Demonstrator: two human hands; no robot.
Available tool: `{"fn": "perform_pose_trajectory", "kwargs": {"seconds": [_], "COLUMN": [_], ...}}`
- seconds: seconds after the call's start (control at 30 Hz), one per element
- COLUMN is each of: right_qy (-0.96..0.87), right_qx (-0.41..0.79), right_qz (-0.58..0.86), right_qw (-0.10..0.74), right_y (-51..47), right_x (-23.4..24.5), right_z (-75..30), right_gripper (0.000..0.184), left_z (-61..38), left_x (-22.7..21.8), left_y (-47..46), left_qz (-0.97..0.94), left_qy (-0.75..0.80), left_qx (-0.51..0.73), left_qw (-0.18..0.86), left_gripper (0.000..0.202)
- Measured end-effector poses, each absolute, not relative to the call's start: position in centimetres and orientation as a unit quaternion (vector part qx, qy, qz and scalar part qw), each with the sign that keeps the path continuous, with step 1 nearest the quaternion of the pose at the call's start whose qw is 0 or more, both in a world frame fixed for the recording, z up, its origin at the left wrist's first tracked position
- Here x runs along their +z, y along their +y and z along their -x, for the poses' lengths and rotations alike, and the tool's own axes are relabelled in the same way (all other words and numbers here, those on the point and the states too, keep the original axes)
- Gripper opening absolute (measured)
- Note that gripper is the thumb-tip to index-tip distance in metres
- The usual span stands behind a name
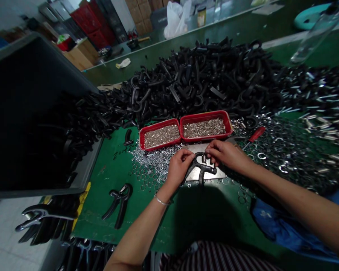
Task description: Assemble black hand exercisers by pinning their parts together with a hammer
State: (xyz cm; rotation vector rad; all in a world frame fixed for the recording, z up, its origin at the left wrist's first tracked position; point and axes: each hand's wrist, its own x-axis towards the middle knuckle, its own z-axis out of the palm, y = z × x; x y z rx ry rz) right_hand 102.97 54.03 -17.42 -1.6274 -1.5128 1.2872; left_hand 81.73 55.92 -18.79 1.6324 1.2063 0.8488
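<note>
My left hand [180, 167] is closed on one arm of a black spring clamp [202, 168], which lies over a metal plate [193, 175] on the bench. A small coil spring [204, 158] shows at the clamp's curved jaw. The fingers of my right hand [225, 155] are pinched at that spring, with their tips partly hidden. Behind my hands stand two red trays, the left tray [140, 140] and the right tray [231, 130], both filled with small metal pins. Another black clamp [119, 203] with a spring lies to the left.
A large heap of black clamp parts [197, 79] spans the back. Loose metal rings [149, 169] surround the plate, and a red-handled screwdriver [256, 134] lies right. A grey bin [87, 177] stands left, a blue cloth [279, 229] lies front right, and metal cylinders [327, 130] lie far right.
</note>
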Motion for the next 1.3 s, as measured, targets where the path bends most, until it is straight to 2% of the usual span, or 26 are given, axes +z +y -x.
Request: {"fn": "perform_pose_trajectory", "kwargs": {"seconds": [0.17, 0.33, 0.53, 0.63, 0.77, 0.87, 1.0, 1.13, 1.2, 1.3], "right_qy": [-0.612, -0.695, -0.78, -0.801, -0.782, -0.73, -0.697, -0.699, -0.699, -0.693], "right_qx": [0.431, 0.311, 0.14, 0.096, 0.156, 0.115, 0.015, 0.03, 0.05, 0.088], "right_qz": [0.61, 0.611, 0.608, 0.591, 0.601, 0.668, 0.717, 0.714, 0.713, 0.707], "right_qw": [0.258, 0.218, 0.053, 0.008, 0.054, 0.083, 0.011, -0.006, 0.017, 0.107], "right_y": [54.2, 54.4, 54.5, 54.9, 54.3, 51.7, 47.3, 45.8, 45.9, 45.7], "right_x": [-18.4, -18.5, -17.2, -16.9, -16.7, -16.5, -16.8, -18.2, -18.7, -18.8], "right_z": [-102.7, -102.4, -101.2, -100.9, -103.0, -106.3, -109.8, -111.0, -111.4, -112.2], "right_gripper": [0.017, 0.018, 0.021, 0.023, 0.025, 0.025, 0.025, 0.029, 0.03, 0.029], "left_z": [-81.7, -81.6, -81.3, -81.5, -81.9, -82.0, -82.2, -82.5, -82.7, -83.1], "left_x": [-18.8, -19.1, -19.7, -19.9, -20.0, -19.8, -19.4, -18.9, -18.8, -19.0], "left_y": [55.6, 55.2, 54.6, 54.2, 53.5, 53.2, 53.4, 52.8, 51.7, 50.0], "left_qz": [-0.668, -0.681, -0.723, -0.754, -0.781, -0.807, -0.872, -0.911, -0.912, -0.899], "left_qy": [0.5, 0.498, 0.475, 0.459, 0.465, 0.463, 0.417, 0.372, 0.376, 0.407], "left_qx": [0.33, 0.321, 0.316, 0.324, 0.311, 0.284, 0.21, 0.156, 0.146, 0.152], "left_qw": [0.441, 0.43, 0.389, 0.342, 0.277, 0.232, 0.148, 0.089, 0.068, 0.063], "left_gripper": [0.006, 0.004, 0.005, 0.005, 0.004, 0.004, 0.008, 0.014, 0.026, 0.048]}}
